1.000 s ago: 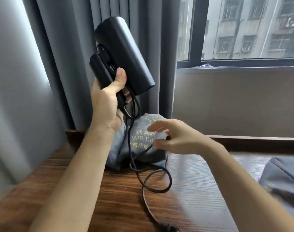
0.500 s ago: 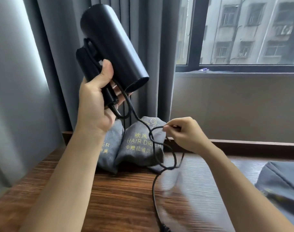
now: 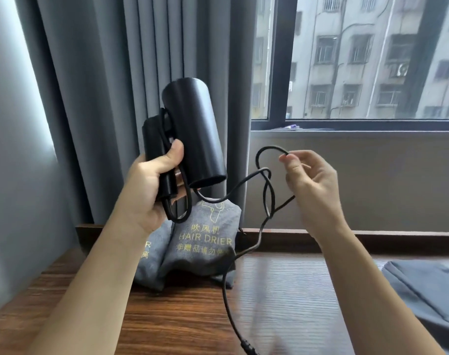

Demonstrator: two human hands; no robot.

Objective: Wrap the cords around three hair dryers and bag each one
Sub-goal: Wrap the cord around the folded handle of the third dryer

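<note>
Dryer: the black hair dryer (image 3: 192, 131) is held up above the counter's (image 3: 182, 326) back left corner, handle folded against the barrel so the cord can wind round both.
Left grip: the left hand (image 3: 151, 185) is clamped round the folded handle, thumb pinning the turns already on.
Right grip: the right hand (image 3: 313, 185) pinches a loop of the cord (image 3: 265, 198), drawing slack for another turn (my guess).
Bags: two filled grey bags (image 3: 205, 247) lean at the back edge; another grey bag (image 3: 428, 285) waits at the right edge.

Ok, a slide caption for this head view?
Left hand grips a folded black hair dryer while right hand pinches a loop of its cord.
</note>
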